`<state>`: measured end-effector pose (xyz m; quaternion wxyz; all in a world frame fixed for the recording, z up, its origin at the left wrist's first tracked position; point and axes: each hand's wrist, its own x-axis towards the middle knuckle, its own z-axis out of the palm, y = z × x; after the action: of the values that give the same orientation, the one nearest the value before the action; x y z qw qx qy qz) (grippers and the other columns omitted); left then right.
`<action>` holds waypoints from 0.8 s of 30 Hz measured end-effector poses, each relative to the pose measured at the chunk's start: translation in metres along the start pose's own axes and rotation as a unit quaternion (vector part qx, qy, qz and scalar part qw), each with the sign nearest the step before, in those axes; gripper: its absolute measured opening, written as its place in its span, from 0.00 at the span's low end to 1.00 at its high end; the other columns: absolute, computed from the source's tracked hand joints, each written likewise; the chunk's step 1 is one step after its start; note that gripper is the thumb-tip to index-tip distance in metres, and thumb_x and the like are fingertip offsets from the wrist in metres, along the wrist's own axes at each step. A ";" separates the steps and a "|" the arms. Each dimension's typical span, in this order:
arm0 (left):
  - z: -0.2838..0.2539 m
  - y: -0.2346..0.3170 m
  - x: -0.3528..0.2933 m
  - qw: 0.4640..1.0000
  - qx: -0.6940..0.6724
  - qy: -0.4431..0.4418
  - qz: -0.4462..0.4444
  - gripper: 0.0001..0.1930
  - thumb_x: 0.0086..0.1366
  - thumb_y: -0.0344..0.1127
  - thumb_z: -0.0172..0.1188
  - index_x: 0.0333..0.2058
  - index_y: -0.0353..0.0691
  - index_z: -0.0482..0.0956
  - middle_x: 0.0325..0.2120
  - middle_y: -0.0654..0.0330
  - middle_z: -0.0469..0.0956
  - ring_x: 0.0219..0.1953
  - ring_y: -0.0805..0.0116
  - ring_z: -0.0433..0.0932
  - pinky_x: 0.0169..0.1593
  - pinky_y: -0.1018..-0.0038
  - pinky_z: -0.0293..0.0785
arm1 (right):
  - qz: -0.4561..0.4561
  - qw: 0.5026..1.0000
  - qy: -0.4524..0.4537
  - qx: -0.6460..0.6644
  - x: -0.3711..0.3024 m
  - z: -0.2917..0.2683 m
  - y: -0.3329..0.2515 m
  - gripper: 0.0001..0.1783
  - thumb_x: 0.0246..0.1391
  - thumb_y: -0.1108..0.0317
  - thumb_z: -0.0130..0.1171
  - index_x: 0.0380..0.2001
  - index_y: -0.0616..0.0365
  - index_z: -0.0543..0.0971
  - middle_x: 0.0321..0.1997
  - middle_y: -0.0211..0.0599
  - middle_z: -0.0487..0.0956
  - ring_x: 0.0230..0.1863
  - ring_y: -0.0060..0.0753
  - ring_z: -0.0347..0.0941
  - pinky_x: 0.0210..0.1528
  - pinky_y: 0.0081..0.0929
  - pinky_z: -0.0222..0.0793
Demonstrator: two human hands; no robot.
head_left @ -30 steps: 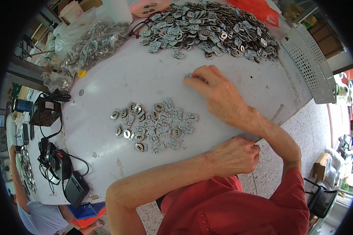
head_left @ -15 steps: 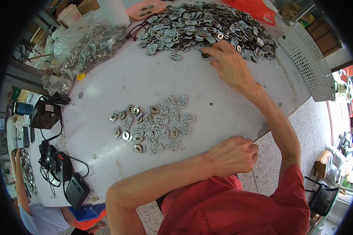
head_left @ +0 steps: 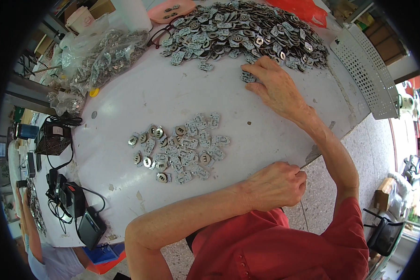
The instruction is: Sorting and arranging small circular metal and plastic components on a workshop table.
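Note:
My right hand (head_left: 280, 88) is at the near edge of a large heap of small circuit boards (head_left: 228, 35), many with a round metal part. Between its thumb and fingers is a small circuit board (head_left: 248, 76), partly covered by the fingertips. Close by, a single loose board (head_left: 206, 67) lies off the heap. My left hand (head_left: 279, 185) rests as a fist at the table's near edge; whatever it may hold is hidden. Left of it, a smaller spread group of similar boards (head_left: 189, 156) lies on the table, several showing round metal faces.
Clear plastic bags of metal parts (head_left: 107, 56) lie at the far left, near eyeglasses (head_left: 161, 36) and a pink tray (head_left: 165, 17). A perforated white basket (head_left: 366, 70) stands right. Black adapters and cables (head_left: 72, 198) are at the left edge. A co-worker's arm (head_left: 30, 219) shows beyond.
My right hand has drawn slightly back from the heap, and a circuit board now shows at its fingertips. My left hand has stayed in place. The view has shifted slightly.

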<state>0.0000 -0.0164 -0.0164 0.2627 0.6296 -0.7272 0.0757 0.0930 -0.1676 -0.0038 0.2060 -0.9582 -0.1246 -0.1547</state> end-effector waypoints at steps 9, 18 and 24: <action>0.001 0.000 -0.001 1.000 0.010 0.000 -0.003 0.06 0.42 0.33 0.59 0.20 0.39 0.75 0.21 0.64 0.70 0.27 0.71 0.72 0.31 0.75 0.72 | -0.046 0.993 0.045 0.102 -0.019 0.009 -0.024 0.15 0.45 0.79 0.62 0.40 0.61 0.78 0.42 0.41 0.74 0.44 0.47 0.73 0.45 0.38 0.72; -0.001 0.002 0.001 1.000 0.013 -0.008 -0.010 0.07 0.43 0.33 0.59 0.22 0.38 0.77 0.23 0.63 0.73 0.29 0.70 0.74 0.33 0.74 0.74 | -0.110 0.985 0.014 0.130 -0.001 0.009 -0.067 0.12 0.47 0.76 0.61 0.38 0.60 0.78 0.41 0.40 0.74 0.46 0.46 0.71 0.45 0.38 0.72; -0.002 0.000 0.001 1.000 -0.020 0.003 -0.008 0.06 0.43 0.33 0.59 0.21 0.38 0.76 0.22 0.63 0.73 0.29 0.69 0.74 0.31 0.75 0.73 | -0.101 0.994 0.025 -0.020 0.035 0.036 -0.039 0.10 0.50 0.74 0.59 0.38 0.60 0.78 0.42 0.39 0.73 0.48 0.48 0.68 0.45 0.41 0.71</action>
<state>0.0000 -0.0167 -0.0145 0.2779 0.6296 -0.7230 0.0607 0.1220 -0.1112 -0.0087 0.1728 -0.9407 -0.2120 -0.2007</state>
